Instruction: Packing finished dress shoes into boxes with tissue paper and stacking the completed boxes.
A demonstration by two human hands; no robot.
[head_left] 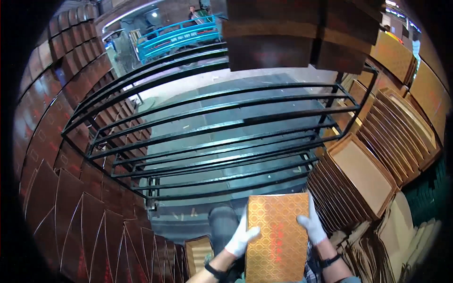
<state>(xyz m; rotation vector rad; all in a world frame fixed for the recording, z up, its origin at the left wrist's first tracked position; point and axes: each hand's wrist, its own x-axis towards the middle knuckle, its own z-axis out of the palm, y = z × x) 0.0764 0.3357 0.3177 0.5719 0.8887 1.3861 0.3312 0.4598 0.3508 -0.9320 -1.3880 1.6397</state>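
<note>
A gold patterned box (278, 236) with red print is held upright in front of me, low in the view. My left hand (243, 237), in a white glove, grips its left side with the thumb on the face. On the opposite side my right hand (312, 223), also gloved in white, clasps the edge with its thumb over the front. The fingers behind the box are hidden. Close to my right hand stands a row of nested brown box trays (339, 193). Whether the box holds anything does not show.
A black metal rack (212, 127) with long bars stands ahead. Dark brown boxes (71, 198) are stacked at the left, and more dark boxes (273, 37) are piled at the top. Flattened card pieces (373, 250) lie at the lower right. A blue cart (181, 37) is farther back.
</note>
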